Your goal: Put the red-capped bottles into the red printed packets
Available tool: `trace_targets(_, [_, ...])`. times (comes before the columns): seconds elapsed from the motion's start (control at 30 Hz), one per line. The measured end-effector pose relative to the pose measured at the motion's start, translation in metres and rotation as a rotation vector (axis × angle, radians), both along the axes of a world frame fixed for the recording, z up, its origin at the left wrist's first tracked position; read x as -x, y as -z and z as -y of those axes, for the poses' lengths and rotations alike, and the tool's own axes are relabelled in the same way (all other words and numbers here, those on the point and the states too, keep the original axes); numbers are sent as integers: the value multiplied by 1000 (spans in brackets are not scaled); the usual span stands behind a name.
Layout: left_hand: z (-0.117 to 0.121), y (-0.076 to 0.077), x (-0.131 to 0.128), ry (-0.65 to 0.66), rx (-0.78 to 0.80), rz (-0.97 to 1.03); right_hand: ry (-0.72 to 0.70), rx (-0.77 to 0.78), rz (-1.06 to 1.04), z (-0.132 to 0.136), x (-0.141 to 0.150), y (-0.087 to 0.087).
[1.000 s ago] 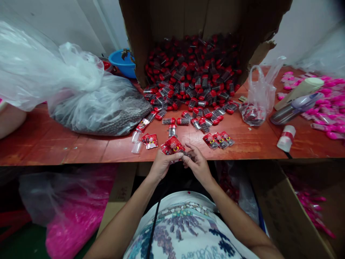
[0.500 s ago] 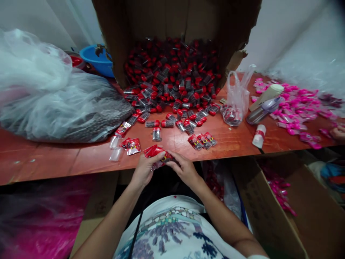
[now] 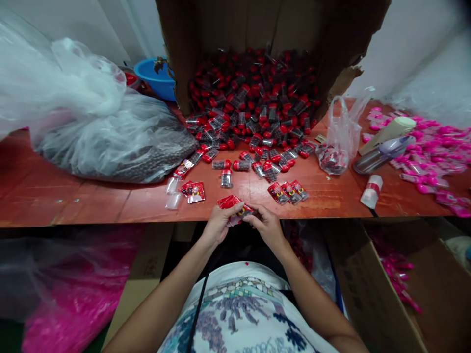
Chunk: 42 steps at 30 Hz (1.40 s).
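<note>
A: Left to right: loose red packets point(image 3: 196, 192) lie on the table point(image 3: 121, 203), left of your left hand point(image 3: 216, 226). Grip there?

B: Clamped on the fanned sachets point(image 3: 230, 200), your thumb on top, near the table's front edge. Judgement: press lightly; hard pressure could crease the film, a slack thumb could let the fan slip.

A: Your right hand point(image 3: 270, 225)?

B: Thumb and finger closed on the sachets' right end. Best level with your left, moving one layer at a time.

A: Farther right, three packets point(image 3: 288, 192) lie overlapping, clear of your fingers.
</note>
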<state>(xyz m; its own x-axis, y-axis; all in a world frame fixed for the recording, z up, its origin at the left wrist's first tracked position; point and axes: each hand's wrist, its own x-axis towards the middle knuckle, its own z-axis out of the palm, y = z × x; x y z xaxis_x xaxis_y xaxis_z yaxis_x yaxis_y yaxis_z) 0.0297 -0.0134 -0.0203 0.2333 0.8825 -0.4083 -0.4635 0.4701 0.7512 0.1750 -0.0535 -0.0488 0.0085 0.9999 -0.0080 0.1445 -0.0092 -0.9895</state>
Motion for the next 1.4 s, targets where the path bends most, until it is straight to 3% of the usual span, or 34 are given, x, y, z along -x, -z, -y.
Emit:
trace_targets(0.13, [-2,0,7,-54,55,35,162,11,71,-6,-23,6])
trace_targets(0.27, [-4,0,16,-110,104,33,384,-85,524,-15,-58,6])
trace_targets(0.37, [-3,1,15,-148,110,11,456,-160,694,-17,-57,-2])
trace_targets(0.57, [-2,7,13,-203,15,-24,4,-181,230,-24,14,-12])
trace_targets(0.77, [-6,6,35,-320,-29,-7,-100,-192,149,-46,43,-7])
trace_targets(1.03, [-10,8,52,-450,-24,49,-240,-237,352,-68,51,-15])
trace_targets(1.23, [-13,11,52,-450,129,194,37,-220,844,-111,63,-9])
trace_targets(1.3, [-14,10,52,-428,165,218,2,-221,984,-117,68,-6])
trace_targets(1.4, [-16,7,54,-429,234,234,-79,-257,1027,-112,67,-3])
